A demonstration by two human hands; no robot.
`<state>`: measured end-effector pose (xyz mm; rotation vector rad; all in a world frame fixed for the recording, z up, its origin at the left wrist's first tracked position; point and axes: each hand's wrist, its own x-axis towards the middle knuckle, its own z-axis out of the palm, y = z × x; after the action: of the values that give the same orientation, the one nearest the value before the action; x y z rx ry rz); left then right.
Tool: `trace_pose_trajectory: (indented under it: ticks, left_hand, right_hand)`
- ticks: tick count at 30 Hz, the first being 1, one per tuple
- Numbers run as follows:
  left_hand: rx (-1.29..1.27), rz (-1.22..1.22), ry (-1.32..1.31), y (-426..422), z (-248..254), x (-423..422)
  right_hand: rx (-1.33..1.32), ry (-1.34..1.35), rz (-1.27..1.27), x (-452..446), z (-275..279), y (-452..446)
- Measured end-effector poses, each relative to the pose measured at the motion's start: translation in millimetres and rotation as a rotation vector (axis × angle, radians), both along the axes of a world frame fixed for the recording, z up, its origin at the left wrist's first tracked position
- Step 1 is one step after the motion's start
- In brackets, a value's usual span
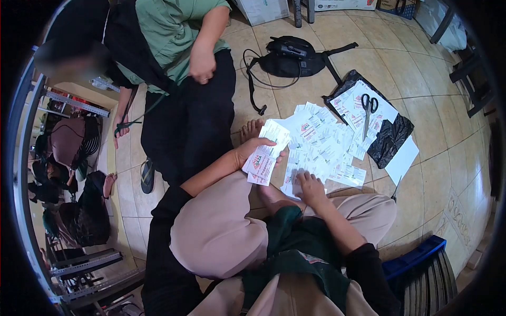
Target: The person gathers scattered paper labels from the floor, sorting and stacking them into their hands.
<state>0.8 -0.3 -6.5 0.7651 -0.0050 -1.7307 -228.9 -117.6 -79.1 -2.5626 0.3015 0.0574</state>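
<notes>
My left hand (252, 151) is closed around a small bunch of white printed labels (262, 164), held upright above my bent leg. Red and dark print shows on their faces, and the ones in the bunch overlap. Lower and to the right, my right hand (312, 188) rests with its fingers apart on loose labels at the near edge of a spread-out pile (316, 138). The labels in that pile lie flat on the tiles, overlapping at many angles. Whether a label is pinched under the right fingertips is hard to make out.
Black-handled scissors (367, 113) lie on papers over a black plastic sheet (392, 138). A black waist bag (292, 57) with straps and a cable is beyond. Another person in a green shirt (171, 31) sits at left. A blue-edged rack (416, 258) stands lower right.
</notes>
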Motion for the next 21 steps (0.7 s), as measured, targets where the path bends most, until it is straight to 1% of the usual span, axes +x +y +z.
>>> trace_pose_trajectory:
  ticks: [1, 5, 8, 10, 13, 14, 16, 17, 19, 20, 21]
  left_hand:
    - [0.015, 0.001, -0.016, -0.4, -0.8, 0.6]
    - [0.08, 0.036, -0.069, -0.9, 7.8, -1.3]
    - [0.077, 0.046, -0.053, 1.0, 4.1, -0.5]
    - [0.093, 0.037, -0.053, 1.8, 2.0, 0.8]
    - [0.109, 0.036, -0.053, 0.4, 4.4, -1.2]
    - [0.114, 0.045, -0.05, 0.1, 6.7, -1.5]
    - [0.101, 0.042, -0.068, 0.0, 7.6, -0.8]
    - [0.091, 0.037, -0.084, 0.5, 7.4, -1.0]
    - [0.077, 0.04, -0.075, 1.3, 7.9, -1.4]
    - [0.061, 0.04, -0.067, 1.6, 8.1, -1.1]
    - [0.062, 0.042, -0.065, 2.2, 6.9, -0.4]
  right_hand:
    - [-0.14, -0.002, 0.0, -5.7, -2.4, 6.5]
    - [-0.138, 0.053, -0.002, -6.8, -1.6, 15.2]
    - [-0.056, 0.089, -0.013, -8.4, -11.4, 14.5]
    - [0.074, 0.06, -0.099, -11.0, -25.1, 14.9]
    - [0.115, 0.087, -0.14, -11.6, -31.4, 13.6]
    - [0.114, 0.086, -0.138, -12.4, -30.2, 10.4]
    - [0.076, 0.181, -0.003, -10.0, -6.5, 0.0]
    - [0.075, 0.182, -0.001, -9.4, -3.4, -4.3]
    - [0.052, 0.284, 0.042, -8.9, 0.1, -13.6]
    - [0.053, 0.285, 0.044, -8.7, 2.8, -18.4]
    - [0.08, 0.141, 0.029, -8.3, 8.7, -23.0]
